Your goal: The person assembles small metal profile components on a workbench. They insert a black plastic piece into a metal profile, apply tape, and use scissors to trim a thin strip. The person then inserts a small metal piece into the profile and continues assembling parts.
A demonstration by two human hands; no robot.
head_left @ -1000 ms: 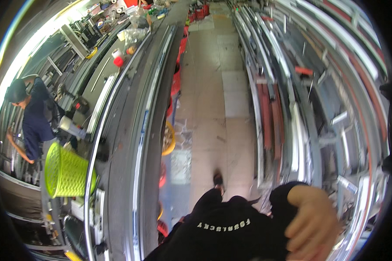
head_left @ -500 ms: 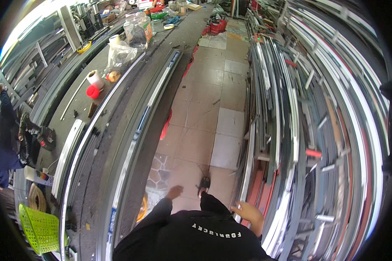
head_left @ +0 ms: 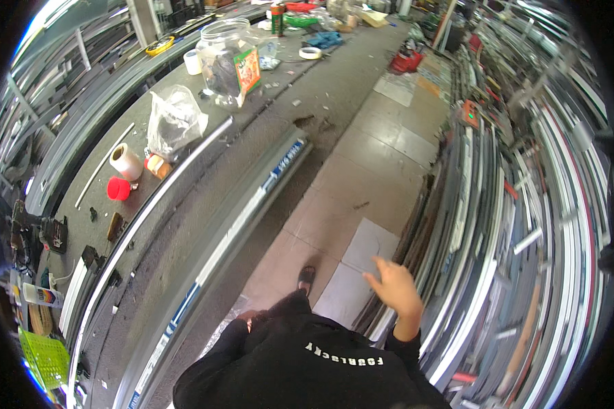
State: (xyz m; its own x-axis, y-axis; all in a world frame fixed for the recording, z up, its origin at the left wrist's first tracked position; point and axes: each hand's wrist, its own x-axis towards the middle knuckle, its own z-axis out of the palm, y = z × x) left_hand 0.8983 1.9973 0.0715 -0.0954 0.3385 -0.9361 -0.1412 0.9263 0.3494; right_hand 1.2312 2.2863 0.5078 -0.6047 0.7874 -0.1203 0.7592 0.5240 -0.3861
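Right hand point(head_left: 396, 290) risen, fingers spread; nearby metal profiles point(head_left: 457, 259) run lengthwise; left hand point(head_left: 247, 319) probably tucked.

A black sleeve point(head_left: 409, 344) is worn above the right hand point(head_left: 396, 290), and white lettering is seen on the black top point(head_left: 307, 361). The floor tiles point(head_left: 375, 170) are shown in pale beige and grey. A dark grey workbench point(head_left: 205, 204) is edged with a silver rail point(head_left: 245, 218) marked in blue. A red cap point(head_left: 119, 189), a white tape roll point(head_left: 125, 161), a clear jar point(head_left: 230, 63) with a green and orange label, and a lime-green basket point(head_left: 44, 354) are seen.
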